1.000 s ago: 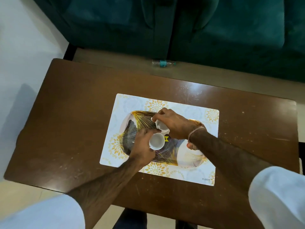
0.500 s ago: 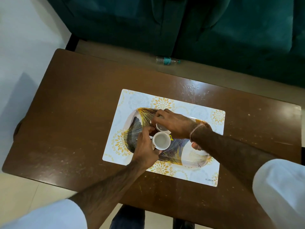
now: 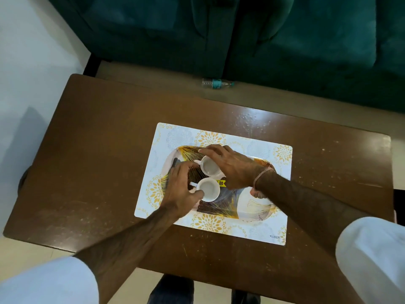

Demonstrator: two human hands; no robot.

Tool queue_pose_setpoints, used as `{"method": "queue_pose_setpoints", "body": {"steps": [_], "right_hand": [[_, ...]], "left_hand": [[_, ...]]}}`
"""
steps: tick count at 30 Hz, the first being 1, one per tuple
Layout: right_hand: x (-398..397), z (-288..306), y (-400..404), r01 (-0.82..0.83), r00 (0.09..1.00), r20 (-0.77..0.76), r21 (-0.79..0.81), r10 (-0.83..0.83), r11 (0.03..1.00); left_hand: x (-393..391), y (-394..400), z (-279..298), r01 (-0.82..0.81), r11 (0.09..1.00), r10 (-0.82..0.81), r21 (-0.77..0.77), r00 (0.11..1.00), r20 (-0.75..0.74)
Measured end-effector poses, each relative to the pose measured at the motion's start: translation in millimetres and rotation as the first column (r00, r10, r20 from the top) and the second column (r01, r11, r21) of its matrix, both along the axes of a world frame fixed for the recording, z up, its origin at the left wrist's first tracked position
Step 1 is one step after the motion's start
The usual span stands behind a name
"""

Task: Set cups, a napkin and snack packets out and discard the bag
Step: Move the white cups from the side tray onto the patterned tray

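Two small white cups stand upright on an oval patterned tray [image 3: 252, 200], which lies on a white and yellow placemat [image 3: 258, 229]. My left hand [image 3: 179, 189] grips the near cup [image 3: 208, 189] at its handle side. My right hand [image 3: 232, 167] holds the far cup [image 3: 209, 165] from the right, fingers curled over its rim. The cups sit close together, side by side, with a yellow sticker [image 3: 221, 183] on the tray between them. No napkin, snack packets or bag are in view.
The placemat sits in the middle of a brown wooden table [image 3: 94, 163]. A plastic water bottle [image 3: 217, 83] lies on the floor beyond the table's far edge, in front of a dark green sofa [image 3: 285, 40]. White floor runs along the left.
Both cups have come down onto the tray and stand more upright, with the far cup now fully visible. My hands stay on them. The camera has shifted a little.
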State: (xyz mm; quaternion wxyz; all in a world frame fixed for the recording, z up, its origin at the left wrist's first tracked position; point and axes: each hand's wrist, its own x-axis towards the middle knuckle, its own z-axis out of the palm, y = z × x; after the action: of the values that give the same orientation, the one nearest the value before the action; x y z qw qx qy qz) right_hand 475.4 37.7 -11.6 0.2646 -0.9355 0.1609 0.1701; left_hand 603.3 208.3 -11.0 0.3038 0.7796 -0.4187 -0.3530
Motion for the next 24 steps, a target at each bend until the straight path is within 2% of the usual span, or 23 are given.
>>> {"method": "queue_pose_setpoints", "body": {"steps": [4, 7, 11, 16, 24], "right_hand": [[-17, 4, -6, 0.177, 0.984, 0.025, 0.05, -0.178, 0.983], [-35, 10, -14, 0.301, 0.953, 0.018, 0.052, -0.302, 0.952], [-69, 17, -25, 0.438, 0.896, 0.077, 0.005, -0.437, 0.899], [-128, 22, -41, 0.59, 0.806, 0.076, -0.017, -0.587, 0.807], [-255, 31, -64, 0.757, 0.653, 0.116, -0.061, -0.749, 0.651]], "left_hand": [[11, -25, 13, -0.055, 0.998, 0.06, -0.044, 0.991, 0.12], [6, -50, 22, -0.033, 0.999, 0.041, -0.041, 0.98, 0.195], [-22, -85, 29, 0.078, 0.996, -0.068, -0.042, 0.975, 0.21], [-72, -128, 28, 0.266, 0.962, -0.272, 0.057, 0.932, 0.239], [-188, -188, 32, 0.431, 0.892, -0.45, 0.133, 0.872, 0.192]]}}
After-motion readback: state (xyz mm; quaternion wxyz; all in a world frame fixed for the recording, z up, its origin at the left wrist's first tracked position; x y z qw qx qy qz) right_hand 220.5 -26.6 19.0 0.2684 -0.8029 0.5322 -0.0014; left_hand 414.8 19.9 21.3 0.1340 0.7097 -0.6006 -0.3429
